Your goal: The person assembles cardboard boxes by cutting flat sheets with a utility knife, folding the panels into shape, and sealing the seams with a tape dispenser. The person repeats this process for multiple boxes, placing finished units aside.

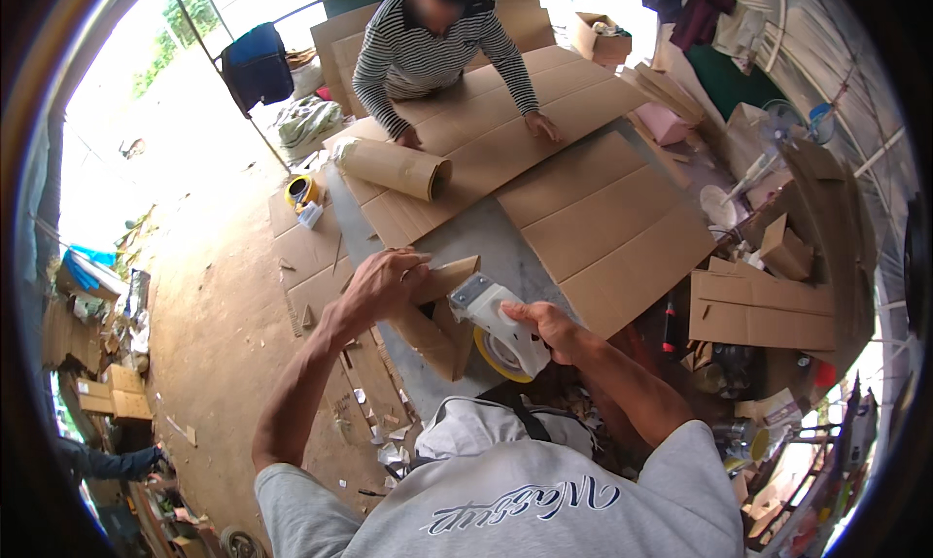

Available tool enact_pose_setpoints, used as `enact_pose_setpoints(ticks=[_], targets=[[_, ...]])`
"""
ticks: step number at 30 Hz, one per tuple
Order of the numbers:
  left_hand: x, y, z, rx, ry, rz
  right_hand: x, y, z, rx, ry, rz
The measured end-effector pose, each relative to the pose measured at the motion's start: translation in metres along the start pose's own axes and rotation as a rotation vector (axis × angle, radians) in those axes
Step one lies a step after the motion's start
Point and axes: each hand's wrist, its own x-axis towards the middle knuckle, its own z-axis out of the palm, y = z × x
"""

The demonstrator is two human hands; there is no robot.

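Note:
My right hand (546,327) is wrapped around a white tape dispenser (498,323) with a yellow-rimmed roll (505,361) in it. To its left, a bent, tube-like piece of brown cardboard (435,342) stands on the grey tabletop (530,266). My left hand (387,281) grips the far left part of that cardboard, fingers curled over its top edge. The dispenser's head is close beside the cardboard; whether they touch I cannot tell.
Across the table a person in a striped top (428,48) rests both hands on a large cardboard sheet (515,111). A cardboard roll (394,166) lies on it. Another sheet (612,232) is at the right. Tape rolls (301,191) sit at the table's left edge; scraps litter the floor.

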Motion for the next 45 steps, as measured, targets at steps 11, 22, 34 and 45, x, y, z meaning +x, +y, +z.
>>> enact_pose_setpoints(ticks=[11,22,34,45], targets=[[-0.037,0.052,0.120,0.181,0.630,-0.090,-0.022,0.011,-0.008,-0.015,-0.111,-0.168],[-0.031,0.055,0.117,0.100,0.613,-0.035,-0.073,0.073,-0.032,0.081,-0.099,-0.063],[-0.026,0.084,0.103,0.327,0.487,-0.269,0.051,0.126,-0.040,0.073,-0.331,0.050],[0.000,0.096,0.140,0.535,0.538,-0.447,0.082,0.150,-0.044,-0.019,-0.427,0.003]])
